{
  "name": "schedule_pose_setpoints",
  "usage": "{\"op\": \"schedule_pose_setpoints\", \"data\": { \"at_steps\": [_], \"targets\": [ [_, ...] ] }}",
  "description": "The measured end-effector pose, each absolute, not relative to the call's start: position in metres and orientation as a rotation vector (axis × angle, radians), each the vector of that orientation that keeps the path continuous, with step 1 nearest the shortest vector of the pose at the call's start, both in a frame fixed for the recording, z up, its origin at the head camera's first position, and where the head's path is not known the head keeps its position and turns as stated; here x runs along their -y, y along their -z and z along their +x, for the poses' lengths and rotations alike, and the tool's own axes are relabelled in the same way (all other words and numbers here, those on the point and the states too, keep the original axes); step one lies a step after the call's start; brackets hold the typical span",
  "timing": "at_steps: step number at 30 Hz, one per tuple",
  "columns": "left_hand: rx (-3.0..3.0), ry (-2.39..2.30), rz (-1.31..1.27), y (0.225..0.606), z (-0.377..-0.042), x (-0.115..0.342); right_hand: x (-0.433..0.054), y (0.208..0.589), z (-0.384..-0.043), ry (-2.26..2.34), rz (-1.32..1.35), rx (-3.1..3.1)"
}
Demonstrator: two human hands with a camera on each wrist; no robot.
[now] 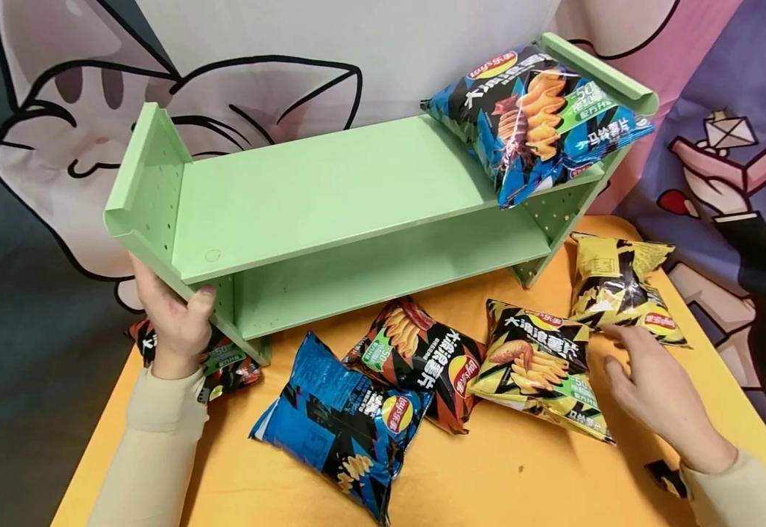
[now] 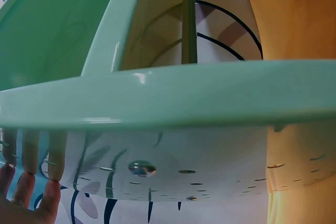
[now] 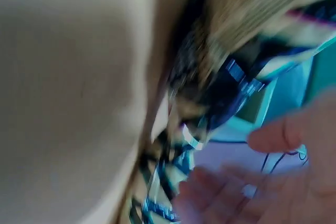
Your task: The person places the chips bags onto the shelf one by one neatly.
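My left hand (image 1: 175, 322) grips the left side panel of a light green two-tier shelf (image 1: 337, 190). Its thumb lies at the panel's front edge; in the left wrist view the fingertips (image 2: 50, 198) touch the glossy outer face of the side panel (image 2: 173, 161). Close to two yellow-and-black chip bags, my right hand (image 1: 663, 391) reaches over the table with loosely bent fingers and nothing in it. Its fingertips are right at the lower edge of the farther yellow bag (image 1: 620, 285). The nearer yellow bag (image 1: 537, 366) lies to its left.
A blue chip bag (image 1: 534, 121) sits on the upper tier's right end. On the orange table (image 1: 475, 476) lie another blue bag (image 1: 350, 424), a red-and-black bag (image 1: 422, 359) and one (image 1: 231, 366) partly behind my left wrist. A cartoon-printed cloth (image 1: 277, 95) hangs behind the shelf.
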State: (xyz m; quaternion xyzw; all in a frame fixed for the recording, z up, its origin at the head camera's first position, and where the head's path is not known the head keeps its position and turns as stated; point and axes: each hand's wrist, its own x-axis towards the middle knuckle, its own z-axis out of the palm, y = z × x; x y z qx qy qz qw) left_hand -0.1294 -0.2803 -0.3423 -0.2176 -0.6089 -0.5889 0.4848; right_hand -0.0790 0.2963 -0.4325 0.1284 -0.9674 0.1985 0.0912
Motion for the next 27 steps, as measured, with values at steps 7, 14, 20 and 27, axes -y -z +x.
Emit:
{"op": "schedule_pose_setpoints", "data": {
  "at_steps": [7, 14, 20, 27],
  "targets": [
    [1.496, 1.431, -0.521, 0.342, -0.128, 0.281, -0.285, 0.431, -0.066, -1.527, -0.286, 3.131],
    [1.492, 1.437, -0.536, 0.344, -0.129, 0.282, -0.263, 0.437, -0.055, -2.478, -0.583, 2.768],
    [1.488, 1.438, -0.539, 0.344, -0.129, 0.282, -0.254, 0.437, -0.053, -2.679, -0.615, 2.657],
    [1.492, 1.426, -0.531, 0.343, -0.13, 0.281, -0.257, 0.435, -0.06, -2.77, -0.581, 2.643]
  ]
}}
